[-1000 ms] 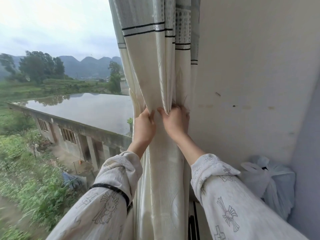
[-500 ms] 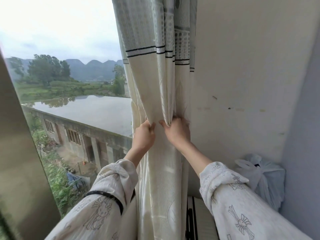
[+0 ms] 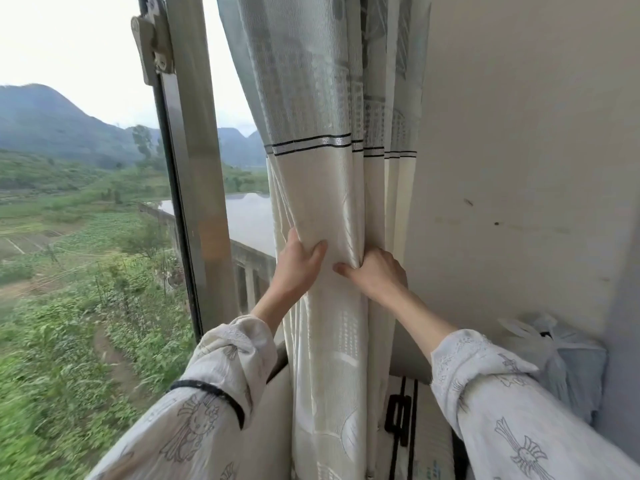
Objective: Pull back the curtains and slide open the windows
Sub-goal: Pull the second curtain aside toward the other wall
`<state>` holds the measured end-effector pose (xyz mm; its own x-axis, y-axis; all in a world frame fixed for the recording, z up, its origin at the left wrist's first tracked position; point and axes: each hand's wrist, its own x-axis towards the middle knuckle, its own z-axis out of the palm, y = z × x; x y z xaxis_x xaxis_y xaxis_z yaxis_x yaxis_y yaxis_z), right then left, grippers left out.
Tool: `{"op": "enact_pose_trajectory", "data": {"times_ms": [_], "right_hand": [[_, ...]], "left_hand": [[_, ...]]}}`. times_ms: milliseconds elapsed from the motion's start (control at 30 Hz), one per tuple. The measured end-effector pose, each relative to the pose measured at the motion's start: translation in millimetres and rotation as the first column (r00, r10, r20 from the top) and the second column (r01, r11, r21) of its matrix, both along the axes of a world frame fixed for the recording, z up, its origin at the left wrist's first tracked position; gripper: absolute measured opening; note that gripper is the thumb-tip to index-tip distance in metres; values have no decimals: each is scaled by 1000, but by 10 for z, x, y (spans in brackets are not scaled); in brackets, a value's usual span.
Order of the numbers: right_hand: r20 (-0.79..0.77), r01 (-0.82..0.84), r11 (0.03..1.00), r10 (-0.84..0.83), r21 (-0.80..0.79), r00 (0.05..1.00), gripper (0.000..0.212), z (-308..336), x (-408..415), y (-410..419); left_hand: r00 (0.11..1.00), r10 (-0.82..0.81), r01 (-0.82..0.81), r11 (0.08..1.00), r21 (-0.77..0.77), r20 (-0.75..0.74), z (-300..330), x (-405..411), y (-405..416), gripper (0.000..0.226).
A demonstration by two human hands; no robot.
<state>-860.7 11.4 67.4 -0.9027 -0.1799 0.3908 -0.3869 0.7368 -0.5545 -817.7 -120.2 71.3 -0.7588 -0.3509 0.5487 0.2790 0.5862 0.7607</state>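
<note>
Curtain (image 3: 329, 188) gathered into folds against the wall (image 3: 519, 133), hanging just right of the window frame (image 3: 199, 168). Left hand (image 3: 296, 268) pressed onto the curtain's left folds, thumb up behind the cloth edge, fingers laid forward over the fabric; grip half closed, bunching cloth rather than fully clenched. Right hand (image 3: 375, 275) just beside it on the curtain's right side, grip closed tight on a pinched fold, thumb tip pointing toward the left hand. Both hands at mid-height of the curtain, below its dark double stripe. Window latch (image 3: 152, 39) high on the frame, left of the curtain. Fields and hills visible through the opening left of the frame. Plastic bag (image 3: 561, 358) low in the corner, well right of the curtain. Patterned sleeves on both forearms.
</note>
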Motion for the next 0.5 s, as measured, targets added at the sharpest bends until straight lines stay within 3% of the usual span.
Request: {"op": "enact_pose_trajectory", "data": {"times_ms": [167, 267, 367, 433, 500], "right_hand": [[-135, -86, 992, 73, -96, 988, 63, 249, 486, -118], [-261, -146, 964, 85, -224, 962, 76, 440, 731, -233], [-393, -208, 906, 50, -370, 918, 71, 660, 1039, -351], [-513, -246, 876, -2, -416, 859, 63, 792, 1201, -395], [-699, -302, 878, -50, -371, 713, 52, 937, 1419, -447]], "left_hand": [[976, 66, -62, 998, 27, -209, 290, 601, -122, 45], [939, 114, -146, 986, -78, -324, 442, 858, -207, 69], [919, 142, -222, 957, -185, -367, 548, 1119, -295, 76], [929, 149, -226, 953, -202, -340, 564, 1216, -354, 73], [945, 156, -224, 949, -221, -287, 588, 1349, -438, 65]]}}
